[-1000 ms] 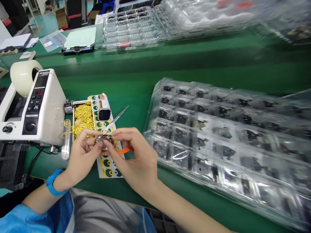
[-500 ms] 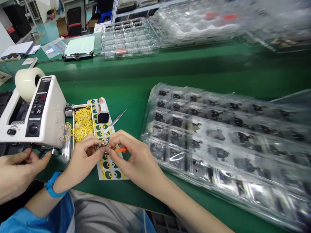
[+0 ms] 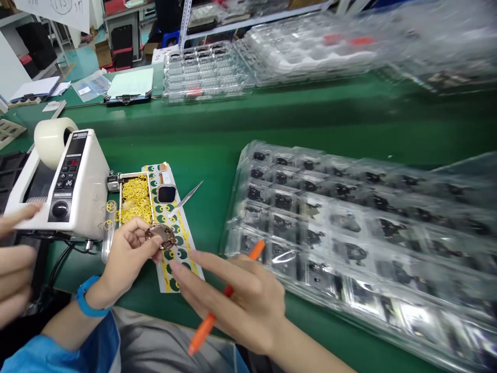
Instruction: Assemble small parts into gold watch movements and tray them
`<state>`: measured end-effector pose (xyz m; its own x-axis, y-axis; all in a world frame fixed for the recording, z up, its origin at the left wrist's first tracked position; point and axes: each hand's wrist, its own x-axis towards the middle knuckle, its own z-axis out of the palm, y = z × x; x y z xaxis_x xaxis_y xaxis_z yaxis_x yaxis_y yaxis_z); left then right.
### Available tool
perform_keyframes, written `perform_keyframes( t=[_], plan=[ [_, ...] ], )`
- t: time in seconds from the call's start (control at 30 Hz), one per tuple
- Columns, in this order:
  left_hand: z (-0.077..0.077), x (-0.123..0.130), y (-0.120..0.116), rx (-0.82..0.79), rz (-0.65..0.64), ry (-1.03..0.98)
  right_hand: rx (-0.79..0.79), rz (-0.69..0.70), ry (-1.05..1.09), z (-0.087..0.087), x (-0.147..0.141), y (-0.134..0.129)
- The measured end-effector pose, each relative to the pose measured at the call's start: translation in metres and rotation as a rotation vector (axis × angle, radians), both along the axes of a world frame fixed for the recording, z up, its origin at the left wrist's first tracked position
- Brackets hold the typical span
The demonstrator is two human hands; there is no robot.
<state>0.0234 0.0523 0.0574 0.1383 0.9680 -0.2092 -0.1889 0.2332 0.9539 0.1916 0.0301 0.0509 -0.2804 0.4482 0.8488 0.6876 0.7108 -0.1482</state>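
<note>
Between the thumb and fingers of my left hand [image 3: 130, 248] is a round, brownish watch-case-like part [image 3: 160, 236], held above a sticker sheet [image 3: 185, 257] with green and yellow round shapes. My right hand [image 3: 240, 300], a little blurred, is just to the right of that part and apart from it. An orange pen-like stick [image 3: 205, 331] runs slantwise through its fingers, which are otherwise stretched out. On the sheet, beyond my hands, are a square dark-faced smartwatch [image 3: 166, 194] and a pointed silver tool [image 3: 187, 199]. Left of the sheet stands a narrow box of yellow rings [image 3: 135, 199].
A white tape dispenser [image 3: 87, 191] stands at left, with another person's blurred hand [image 3: 15, 269] before it. Stacked clear trays [image 3: 287, 261] of dark parts cover the right side. More clear trays [image 3: 205, 70] and a clipboard [image 3: 130, 85] lie along the back ledge.
My right hand has drawn away from the round part, towards the right and nearer me, with the orange stick. The other person's hand has moved left. The round part now shows its flat face.
</note>
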Motion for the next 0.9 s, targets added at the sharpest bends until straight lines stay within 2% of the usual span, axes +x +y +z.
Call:
perform_keyframes(
  t=[0.13,0.3,0.5,0.77,0.9],
  plan=[
    [0.0,0.003,-0.003,-0.005,-0.066,-0.132,-0.031,-0.126,0.017,-0.006,-0.008,0.008],
    [-0.002,0.006,-0.005,-0.048,-0.081,-0.165,-0.14,-0.027,0.128,-0.012,-0.01,0.015],
    [-0.001,0.008,-0.006,-0.064,-0.099,-0.145,-0.14,0.028,0.079,-0.011,-0.01,0.015],
    [-0.003,0.009,-0.012,0.042,-0.048,-0.011,-0.04,0.047,0.017,-0.015,-0.006,0.018],
    [-0.005,0.008,-0.014,0.078,-0.04,0.035,-0.038,0.055,-0.036,-0.016,-0.002,0.016]
  ],
)
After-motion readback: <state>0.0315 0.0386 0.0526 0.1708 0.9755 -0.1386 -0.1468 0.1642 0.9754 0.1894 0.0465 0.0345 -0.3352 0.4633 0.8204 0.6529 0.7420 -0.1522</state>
